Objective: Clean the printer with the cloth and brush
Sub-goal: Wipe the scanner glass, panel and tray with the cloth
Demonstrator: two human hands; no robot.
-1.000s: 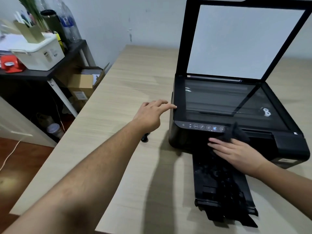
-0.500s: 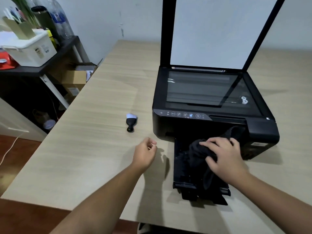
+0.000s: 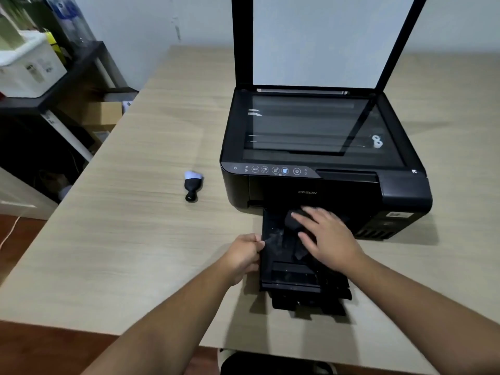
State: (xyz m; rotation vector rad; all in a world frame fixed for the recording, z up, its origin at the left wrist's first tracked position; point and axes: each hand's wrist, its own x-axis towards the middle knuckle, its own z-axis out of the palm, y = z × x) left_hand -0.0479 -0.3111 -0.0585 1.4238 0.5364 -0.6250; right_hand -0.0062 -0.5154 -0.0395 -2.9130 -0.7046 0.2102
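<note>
A black printer [image 3: 324, 182] stands on the wooden table [image 3: 130, 234] with its scanner lid [image 3: 316, 39] raised upright. Its black output tray [image 3: 292, 274] is pulled out toward me. My right hand [image 3: 327, 236] lies flat on a black cloth [image 3: 293, 223], pressing it onto the tray near the printer's front. The tray's left edge is pinched by my left hand [image 3: 243, 255]. A small black brush [image 3: 192, 184] with pale bristles rests on the table left of the printer, apart from both hands.
A dark side shelf [image 3: 67, 77] at the far left carries a white storage box [image 3: 24, 66] and bottles. Cardboard boxes [image 3: 105, 112] sit on the floor beside it. The table's near edge runs just below my forearms.
My left hand moved right from the bare table to the tray's left edge and gripped it. My right hand slid the cloth up the tray toward the printer's front.
</note>
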